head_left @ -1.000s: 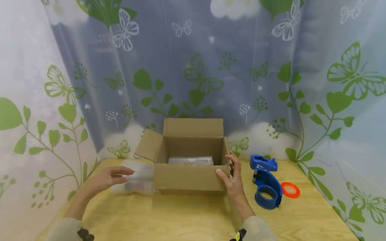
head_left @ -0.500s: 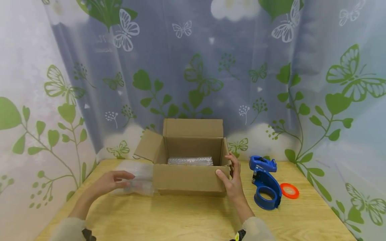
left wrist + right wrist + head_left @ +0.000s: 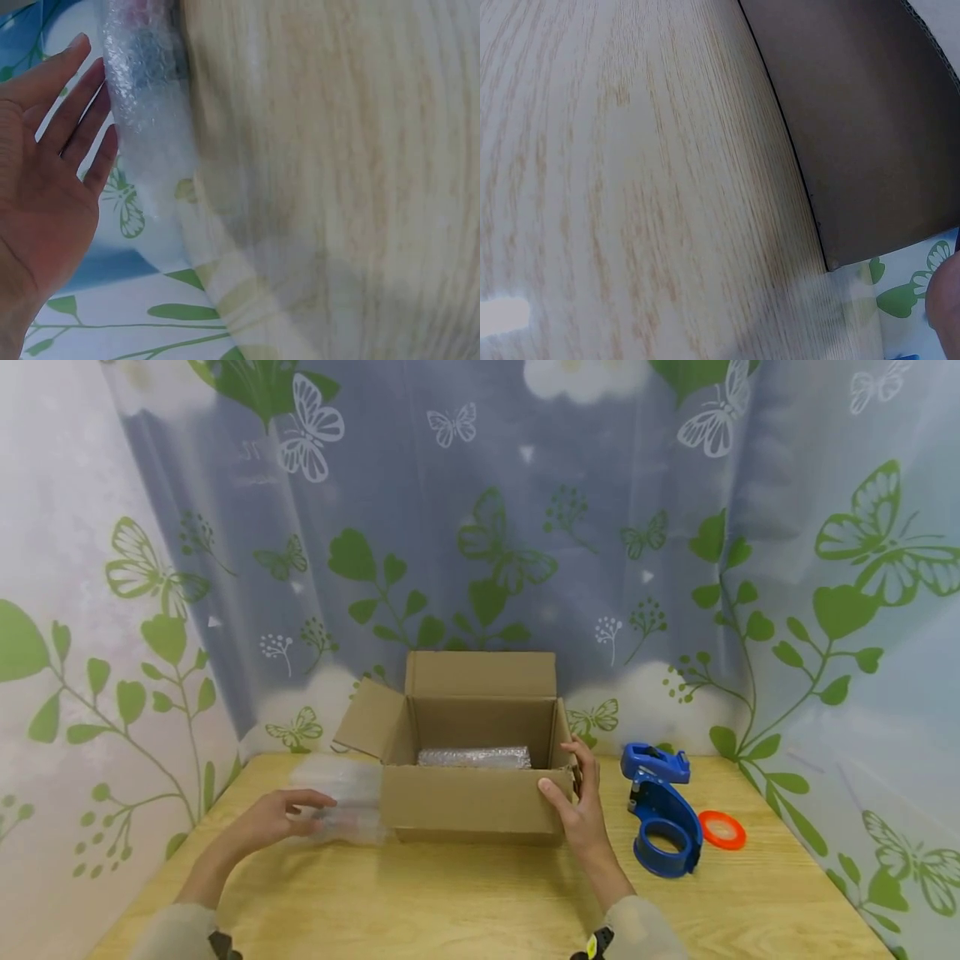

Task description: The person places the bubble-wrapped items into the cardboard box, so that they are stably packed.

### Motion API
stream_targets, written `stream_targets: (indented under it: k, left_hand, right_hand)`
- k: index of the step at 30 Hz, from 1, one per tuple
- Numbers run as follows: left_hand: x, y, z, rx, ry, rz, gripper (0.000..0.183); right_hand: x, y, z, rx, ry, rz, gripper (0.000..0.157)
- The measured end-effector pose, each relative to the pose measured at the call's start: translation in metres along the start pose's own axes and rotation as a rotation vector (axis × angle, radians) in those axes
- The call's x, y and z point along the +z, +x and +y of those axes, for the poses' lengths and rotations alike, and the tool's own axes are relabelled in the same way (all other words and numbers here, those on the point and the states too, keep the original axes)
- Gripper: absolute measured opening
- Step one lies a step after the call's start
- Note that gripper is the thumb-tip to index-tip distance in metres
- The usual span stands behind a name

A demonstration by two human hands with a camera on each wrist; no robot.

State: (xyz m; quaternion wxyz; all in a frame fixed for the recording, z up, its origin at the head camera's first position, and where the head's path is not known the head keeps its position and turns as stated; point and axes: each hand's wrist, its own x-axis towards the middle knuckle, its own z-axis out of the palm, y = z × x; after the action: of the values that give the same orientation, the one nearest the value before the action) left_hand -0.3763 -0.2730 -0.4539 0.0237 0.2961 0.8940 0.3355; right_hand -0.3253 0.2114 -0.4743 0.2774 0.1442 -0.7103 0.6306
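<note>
The fingers of the left hand point(image 3: 262, 825) are extended and slightly apart, with the thumb held away from them; nothing is clasped. Their tips reach the edge of a bubble-wrapped bundle point(image 3: 352, 781). The left wrist view shows them right at the wrap, but whether they press it cannot be told. The right hand point(image 3: 585, 818) grips the near right corner of a cardboard box point(image 3: 480, 803), thumb on the front, fingers around the side.

Over the last second the left hand has lowered, bringing its thumb down to the bundle's near side, where earlier the hand was higher. The hand is now placed around the bundle's left end without a visible hold on it. The right hand and the box stay put, so the box appears steadied.

The bundle lies on the wooden table point(image 3: 465, 897), just left of the box; pinkish and dark patches show dimly through its wrap. Inside the box lies a second wrapped package point(image 3: 474, 758). The back flap stands up and the left flap folds outward.

Farther right sit a small blue tape dispenser point(image 3: 656, 764), a larger blue dispenser point(image 3: 682, 814) and an orange tape roll point(image 3: 722, 845). A leaf-and-butterfly curtain point(image 3: 600, 485) hangs behind.
</note>
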Motion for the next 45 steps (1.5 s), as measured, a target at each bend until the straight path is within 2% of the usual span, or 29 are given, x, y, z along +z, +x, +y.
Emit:
stream_targets:
  k: [10, 20, 28, 34, 40, 45]
  left_hand:
    - [0.011, 0.001, -0.005, -0.096, -0.012, -0.023, 0.04]
    - [0.018, -0.004, -0.008, -0.043, 0.038, -0.026, 0.048]
    - [0.02, -0.012, -0.006, 0.027, 0.102, 0.021, 0.054]
    - [0.022, -0.017, -0.004, 0.019, 0.113, 0.025, 0.053]
    - [0.012, -0.024, -0.001, 0.041, 0.129, 0.014, 0.051]
    - [-0.01, -0.036, 0.009, 0.03, 0.006, -0.057, 0.047]
  right_hand:
    - [-0.001, 0.001, 0.002, 0.001, -0.002, 0.003, 0.056]
    - [0.0, -0.001, 0.001, -0.007, -0.003, 0.002, 0.058]
    - [0.0, 0.0, 0.002, -0.015, 0.002, 0.001, 0.058]
    - [0.0, -0.001, 0.002, -0.017, 0.003, 0.001, 0.057]
    - [-0.001, -0.001, 0.002, -0.022, 0.003, 0.003, 0.058]
    - [-0.001, 0.0, 0.002, -0.023, 0.009, -0.005, 0.058]
